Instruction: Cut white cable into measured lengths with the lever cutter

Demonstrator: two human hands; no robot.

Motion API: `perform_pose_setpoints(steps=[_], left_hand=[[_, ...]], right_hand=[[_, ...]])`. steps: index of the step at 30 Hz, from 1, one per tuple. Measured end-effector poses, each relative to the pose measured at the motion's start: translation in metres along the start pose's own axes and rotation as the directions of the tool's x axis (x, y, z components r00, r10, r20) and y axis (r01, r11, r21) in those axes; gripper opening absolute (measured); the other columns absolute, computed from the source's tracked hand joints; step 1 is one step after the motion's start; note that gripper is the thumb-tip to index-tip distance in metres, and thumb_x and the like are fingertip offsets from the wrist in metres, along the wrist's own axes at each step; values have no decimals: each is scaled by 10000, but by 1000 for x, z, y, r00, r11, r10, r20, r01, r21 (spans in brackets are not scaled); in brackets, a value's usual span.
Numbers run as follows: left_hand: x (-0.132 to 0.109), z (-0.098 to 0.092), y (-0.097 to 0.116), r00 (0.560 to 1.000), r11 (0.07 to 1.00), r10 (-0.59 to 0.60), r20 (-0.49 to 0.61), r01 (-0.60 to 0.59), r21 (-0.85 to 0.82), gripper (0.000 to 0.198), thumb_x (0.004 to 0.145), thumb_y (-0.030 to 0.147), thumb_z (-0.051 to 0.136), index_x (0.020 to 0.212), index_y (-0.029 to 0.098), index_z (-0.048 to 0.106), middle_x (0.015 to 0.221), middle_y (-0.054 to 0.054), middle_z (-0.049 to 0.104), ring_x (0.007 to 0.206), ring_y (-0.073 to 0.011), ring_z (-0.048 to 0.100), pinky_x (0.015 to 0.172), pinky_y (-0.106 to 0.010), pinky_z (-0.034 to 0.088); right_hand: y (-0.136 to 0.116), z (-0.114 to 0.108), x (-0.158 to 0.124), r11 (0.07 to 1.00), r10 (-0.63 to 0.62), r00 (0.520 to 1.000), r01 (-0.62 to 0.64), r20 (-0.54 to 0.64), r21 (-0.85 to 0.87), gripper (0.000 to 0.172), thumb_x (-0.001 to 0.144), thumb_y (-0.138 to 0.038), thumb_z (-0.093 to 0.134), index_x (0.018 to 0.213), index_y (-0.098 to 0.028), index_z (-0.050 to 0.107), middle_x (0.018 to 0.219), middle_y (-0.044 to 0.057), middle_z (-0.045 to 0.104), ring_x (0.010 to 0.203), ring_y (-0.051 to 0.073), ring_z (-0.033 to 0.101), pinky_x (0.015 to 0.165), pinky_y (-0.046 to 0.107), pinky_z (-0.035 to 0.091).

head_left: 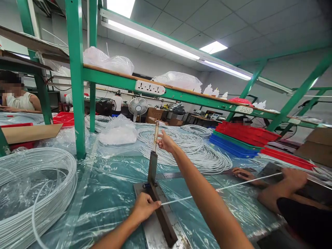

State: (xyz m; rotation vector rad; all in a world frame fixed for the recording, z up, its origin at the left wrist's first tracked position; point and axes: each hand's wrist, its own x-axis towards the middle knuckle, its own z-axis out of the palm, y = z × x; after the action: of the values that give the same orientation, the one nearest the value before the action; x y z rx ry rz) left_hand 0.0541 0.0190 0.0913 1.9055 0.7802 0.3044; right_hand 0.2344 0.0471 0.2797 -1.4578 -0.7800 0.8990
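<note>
My right hand is closed around the upright wooden handle of a lever cutter, whose arm stands raised. My left hand is closed on a white cable and pinches it against the cutter's blade at the base. The cable runs taut to the right across the plastic-covered table. At the far end another person's hands hold the same cable over a steel ruler.
Large coils of white cable lie at the left and behind the cutter. A green post stands on the table. Stacked red and blue trays sit at the right, a plastic bag behind. A seated person is at the far left.
</note>
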Motion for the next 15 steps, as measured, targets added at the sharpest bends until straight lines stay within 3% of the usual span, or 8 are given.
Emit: perform_pose_setpoints(steps=[3,7,11,15], left_hand=[[5,7,-3,997,996,-58,-53,55,-69,350,647,359,673,458,173,444,467,61,410,503,-98,409,483,-225,241],[8,13,-5,988,989,-110,-110,98,-111,349,624,288,667,423,186,400,427,70,379,476,-99,400,480,-238,218],[5,14,-2,981,988,-120,-154,103,-116,307,608,258,661,422,184,429,429,70,382,486,-104,409,482,-241,214],[2,13,1,979,990,-124,-159,110,-92,249,614,245,647,451,184,469,440,68,391,479,-104,394,481,-245,208]], right_hand=[[-11,-12,-40,998,55,998,-55,-5,29,544,936,-516,139,1042,-141,518,550,4,574,453,69,542,467,151,438],[-5,-28,-111,980,182,982,-176,-54,87,372,940,-465,232,946,-200,493,631,52,662,534,123,632,510,201,497],[32,-42,-188,953,302,953,-301,-19,35,232,858,-409,516,791,-200,443,621,26,650,500,106,615,472,170,465],[71,-40,-244,935,355,935,-355,-6,0,395,688,-441,702,865,-216,430,678,-8,636,417,82,570,391,153,413]])
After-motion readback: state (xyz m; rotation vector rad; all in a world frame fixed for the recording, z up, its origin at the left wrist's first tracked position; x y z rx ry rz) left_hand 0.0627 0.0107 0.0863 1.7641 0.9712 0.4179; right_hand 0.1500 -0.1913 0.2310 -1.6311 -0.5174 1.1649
